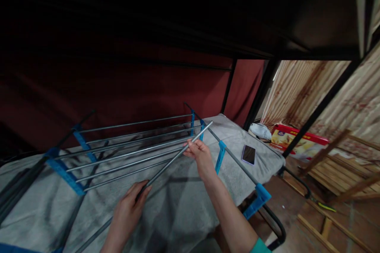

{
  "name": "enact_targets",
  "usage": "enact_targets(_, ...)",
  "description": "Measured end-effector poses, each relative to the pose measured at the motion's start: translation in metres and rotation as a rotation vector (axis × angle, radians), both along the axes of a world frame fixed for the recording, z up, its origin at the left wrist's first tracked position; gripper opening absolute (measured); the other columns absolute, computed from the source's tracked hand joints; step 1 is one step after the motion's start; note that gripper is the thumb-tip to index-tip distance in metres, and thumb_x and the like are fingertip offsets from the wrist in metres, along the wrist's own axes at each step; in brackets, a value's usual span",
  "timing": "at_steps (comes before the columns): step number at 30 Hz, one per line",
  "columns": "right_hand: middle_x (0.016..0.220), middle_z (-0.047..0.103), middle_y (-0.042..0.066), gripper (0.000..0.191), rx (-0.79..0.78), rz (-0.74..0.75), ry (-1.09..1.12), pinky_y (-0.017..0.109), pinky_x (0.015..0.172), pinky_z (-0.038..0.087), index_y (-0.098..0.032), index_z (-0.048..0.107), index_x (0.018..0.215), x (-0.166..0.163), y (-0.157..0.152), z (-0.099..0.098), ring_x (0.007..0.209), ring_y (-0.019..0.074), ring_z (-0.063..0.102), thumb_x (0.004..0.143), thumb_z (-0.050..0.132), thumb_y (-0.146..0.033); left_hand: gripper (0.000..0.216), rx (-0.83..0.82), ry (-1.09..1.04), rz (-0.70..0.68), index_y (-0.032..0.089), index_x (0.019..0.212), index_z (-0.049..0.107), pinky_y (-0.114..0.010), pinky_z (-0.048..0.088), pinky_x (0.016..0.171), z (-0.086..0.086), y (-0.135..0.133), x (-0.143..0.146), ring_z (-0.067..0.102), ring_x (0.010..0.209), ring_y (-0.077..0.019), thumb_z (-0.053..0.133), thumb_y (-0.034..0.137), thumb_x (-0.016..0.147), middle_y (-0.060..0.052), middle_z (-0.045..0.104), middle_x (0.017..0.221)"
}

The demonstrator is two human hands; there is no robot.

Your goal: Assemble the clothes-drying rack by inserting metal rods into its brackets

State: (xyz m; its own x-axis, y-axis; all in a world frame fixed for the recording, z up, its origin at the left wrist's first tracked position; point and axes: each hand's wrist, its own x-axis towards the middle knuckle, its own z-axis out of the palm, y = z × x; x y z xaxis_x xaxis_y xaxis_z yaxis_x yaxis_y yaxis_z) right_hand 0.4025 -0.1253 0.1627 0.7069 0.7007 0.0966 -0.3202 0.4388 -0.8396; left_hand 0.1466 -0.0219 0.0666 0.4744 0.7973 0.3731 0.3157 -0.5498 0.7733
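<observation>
A long grey metal rod slants across the middle of the view, its far end raised to the upper right. My left hand is wrapped round its lower part. Farther up, the fingers of my right hand pinch the same rod near its far end. Behind the hands stands a drying rack with several parallel metal rods between blue plastic brackets. On the right, more blue brackets sit along a dark side bar, one at its near end.
The rack rests on a bed with a grey blanket, under a dark upper bunk frame. A phone lies to the right. Past the bed are a red box, wooden slatted furniture and a metal tube near the edge.
</observation>
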Motion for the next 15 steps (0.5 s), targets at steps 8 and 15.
enact_targets(8,0.088,0.083,0.003,0.047,-0.002,-0.172,0.032,0.026,0.069,0.066,-0.023,0.077,0.084,0.035,-0.007,-0.001,0.073,0.0148,0.073,0.067,0.106,-0.055,0.036,0.036,0.143,0.102,0.032,0.111,0.079,-0.042,0.069,0.084,-0.026,0.012,-0.014,0.086,0.091,-0.0309,0.064,0.060,0.093,-0.006,0.090,0.111)
enact_targets(15,0.091,0.086,0.003,0.041,-0.039,-0.138,0.108,0.033,0.075,0.069,-0.024,0.079,0.096,0.034,-0.005,-0.024,0.075,0.0173,0.075,0.073,0.103,-0.048,0.035,0.156,0.282,0.281,0.032,0.104,0.074,-0.053,0.062,0.086,-0.040,0.049,-0.059,0.080,0.095,-0.0417,0.055,0.059,0.093,-0.011,0.087,0.104)
